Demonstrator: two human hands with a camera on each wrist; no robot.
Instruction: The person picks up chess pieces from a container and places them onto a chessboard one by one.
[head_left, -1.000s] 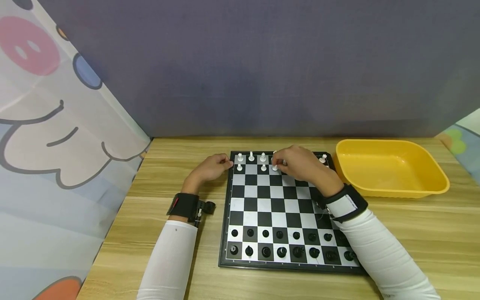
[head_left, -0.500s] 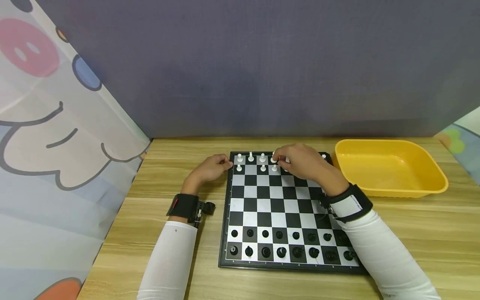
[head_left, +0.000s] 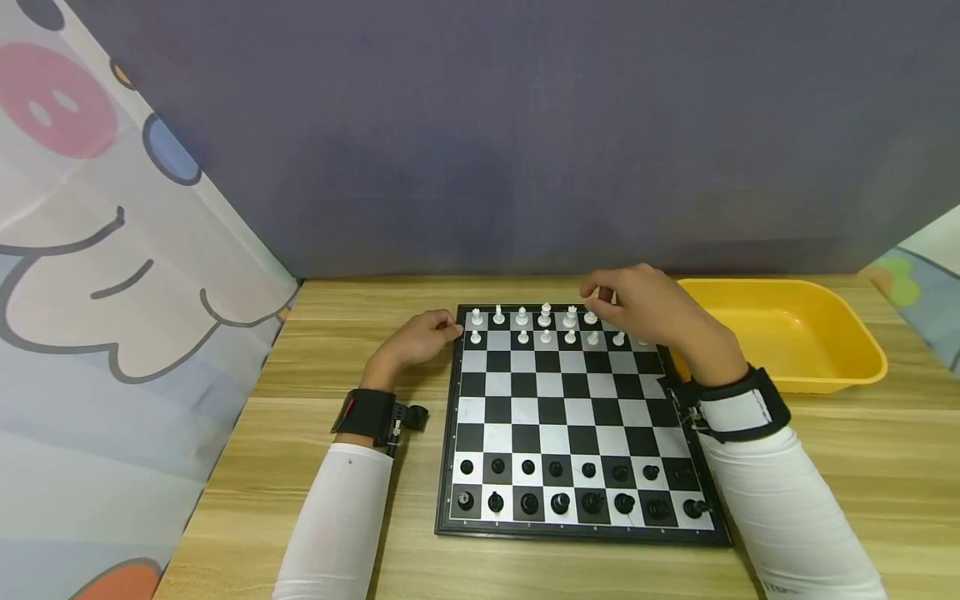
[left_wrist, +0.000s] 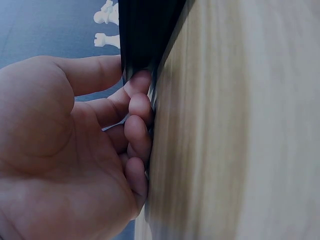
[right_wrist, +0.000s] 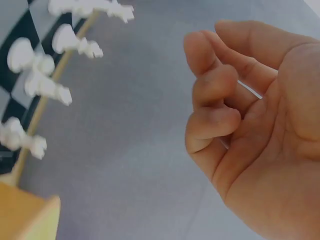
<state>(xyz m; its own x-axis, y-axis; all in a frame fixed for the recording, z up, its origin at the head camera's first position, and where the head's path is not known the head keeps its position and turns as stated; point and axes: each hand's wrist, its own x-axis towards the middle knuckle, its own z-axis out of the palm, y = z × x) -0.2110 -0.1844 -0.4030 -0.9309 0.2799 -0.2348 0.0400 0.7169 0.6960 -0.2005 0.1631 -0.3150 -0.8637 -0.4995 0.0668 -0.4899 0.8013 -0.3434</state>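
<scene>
A chessboard (head_left: 558, 387) lies on the wooden table. My left hand (head_left: 418, 337) holds its far left edge; in the left wrist view the thumb lies on one side of the black rim (left_wrist: 147, 30) and fingertips are at the other. Over the far right part of the board is my right hand (head_left: 652, 304), raised, with loosely bent fingers and nothing between them. White chess pieces (head_left: 545, 315) stand along the far side, with white pawns (head_left: 522, 337) in front; my right hand hides part of these rows. Two rows of black pieces (head_left: 560, 503) fill the near side.
A yellow plastic tray (head_left: 795, 385) stands on the table (head_left: 360, 300) to the right of the board, close beside it. Behind the table rises a grey panel (head_left: 480, 150). A cartoon-printed sheet (head_left: 165, 275) hangs at the left.
My right hand has moved right and up, away from the white pieces, uncovering more of both rows. My left hand has stayed at the board's edge.
</scene>
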